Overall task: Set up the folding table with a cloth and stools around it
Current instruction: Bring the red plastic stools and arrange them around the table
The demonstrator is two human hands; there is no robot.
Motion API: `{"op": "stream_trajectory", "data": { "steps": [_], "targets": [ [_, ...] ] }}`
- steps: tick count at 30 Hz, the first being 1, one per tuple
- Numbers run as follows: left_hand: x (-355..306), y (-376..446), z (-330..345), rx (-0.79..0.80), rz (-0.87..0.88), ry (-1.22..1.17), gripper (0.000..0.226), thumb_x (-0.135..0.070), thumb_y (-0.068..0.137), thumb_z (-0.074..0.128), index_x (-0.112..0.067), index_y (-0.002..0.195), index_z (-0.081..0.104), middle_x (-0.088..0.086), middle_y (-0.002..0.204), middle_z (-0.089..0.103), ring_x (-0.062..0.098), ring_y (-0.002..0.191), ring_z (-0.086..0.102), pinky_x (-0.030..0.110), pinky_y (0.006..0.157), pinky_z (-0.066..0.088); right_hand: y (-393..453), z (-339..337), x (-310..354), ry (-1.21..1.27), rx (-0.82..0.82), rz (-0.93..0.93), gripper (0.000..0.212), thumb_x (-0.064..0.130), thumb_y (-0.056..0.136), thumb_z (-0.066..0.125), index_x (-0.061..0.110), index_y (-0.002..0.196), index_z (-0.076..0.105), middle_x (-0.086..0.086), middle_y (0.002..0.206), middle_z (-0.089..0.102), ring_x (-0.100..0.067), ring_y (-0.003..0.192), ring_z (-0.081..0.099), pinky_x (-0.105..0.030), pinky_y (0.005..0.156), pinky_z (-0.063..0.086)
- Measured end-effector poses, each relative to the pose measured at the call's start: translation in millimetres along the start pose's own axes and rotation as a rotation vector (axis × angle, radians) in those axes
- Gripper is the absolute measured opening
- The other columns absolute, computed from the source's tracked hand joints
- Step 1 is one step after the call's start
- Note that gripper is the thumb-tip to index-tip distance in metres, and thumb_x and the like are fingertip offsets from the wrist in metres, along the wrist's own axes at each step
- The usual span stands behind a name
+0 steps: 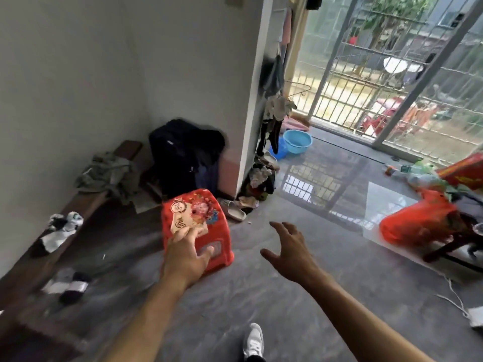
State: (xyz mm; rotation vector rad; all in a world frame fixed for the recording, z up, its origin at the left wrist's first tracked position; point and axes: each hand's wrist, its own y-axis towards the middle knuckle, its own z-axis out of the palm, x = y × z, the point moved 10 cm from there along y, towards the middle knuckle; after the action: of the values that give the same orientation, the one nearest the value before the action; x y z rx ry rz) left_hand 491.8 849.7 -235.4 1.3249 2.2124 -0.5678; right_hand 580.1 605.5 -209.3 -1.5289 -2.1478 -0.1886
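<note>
A red plastic stool is sitting tilted over the grey floor, its square top covered with a glossy flower print and its side pierced by a slotted opening. The left hand is lying over the near edge of the top, fingers on the printed surface and thumb spread toward the side panel; whether the fingers are actually curling round the rim is something I cannot tell, since the back of the hand is hiding them. The right hand is hanging in the air just beside the stool, apart from it, fingers spread wide and lightly bent, holding nothing.

Behind the stool a dark soft suitcase is leaning into the corner of the white wall. A long dark wooden bench is running along the wall on the left, carrying a crumpled grey-green cloth and a black-and-white plush toy. A round blue plastic basin is resting near the sliding glass door with its metal bars. At the right, a shiny orange plastic bag is bulging beside a dark wooden furniture leg. A white sneaker is showing at the bottom edge.
</note>
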Motion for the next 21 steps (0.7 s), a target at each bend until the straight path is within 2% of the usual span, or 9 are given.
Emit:
{"op": "stream_trajectory", "data": {
  "steps": [7, 11, 17, 21],
  "targets": [
    [44.0, 77.0, 10.0, 0.007, -0.141, 0.084, 0.064, -0.053, 0.070, 0.061, -0.024, 0.127, 0.058, 0.005, 0.129, 0.056, 0.026, 0.117, 0.053, 0.038, 0.102, 0.043, 117.5, 43.3, 19.3, 0.054, 0.075, -0.104, 0.078, 0.047, 0.082, 0.069, 0.028, 0.147, 0.032, -0.005, 0.151, 0.032, -0.025, 0.136, 0.033, -0.038, 0.109, 0.035],
    [53.9, 122.6, 5.9, -0.016, -0.213, 0.118, 0.068, -0.056, 0.066, 0.053, -0.022, 0.124, 0.060, 0.004, 0.122, 0.061, 0.024, 0.112, 0.056, 0.037, 0.099, 0.044, 180.8, 65.9, 24.9, 0.025, 0.181, -0.154, 0.080, 0.052, 0.079, 0.069, 0.029, 0.146, 0.032, -0.002, 0.149, 0.034, -0.024, 0.133, 0.037, -0.040, 0.107, 0.040],
    [81.1, 170.9, 5.4, -0.019, -0.310, 0.126, 0.052, -0.046, 0.075, 0.064, -0.021, 0.121, 0.062, 0.005, 0.120, 0.062, 0.025, 0.114, 0.055, 0.034, 0.100, 0.042, 260.1, 93.5, 30.7, -0.053, 0.275, -0.184, 0.079, 0.053, 0.080, 0.067, 0.031, 0.147, 0.030, -0.003, 0.151, 0.033, -0.025, 0.136, 0.035, -0.043, 0.107, 0.040],
    [108.2, 197.4, 18.6, 0.018, -0.358, 0.102, 0.050, -0.042, 0.080, 0.068, -0.021, 0.124, 0.060, 0.003, 0.122, 0.061, 0.023, 0.117, 0.054, 0.033, 0.101, 0.039, 301.9, 118.8, 41.3, -0.077, 0.335, -0.184, 0.078, 0.053, 0.081, 0.068, 0.032, 0.146, 0.030, -0.002, 0.150, 0.034, -0.025, 0.134, 0.036, -0.043, 0.104, 0.043]
  ]
}}
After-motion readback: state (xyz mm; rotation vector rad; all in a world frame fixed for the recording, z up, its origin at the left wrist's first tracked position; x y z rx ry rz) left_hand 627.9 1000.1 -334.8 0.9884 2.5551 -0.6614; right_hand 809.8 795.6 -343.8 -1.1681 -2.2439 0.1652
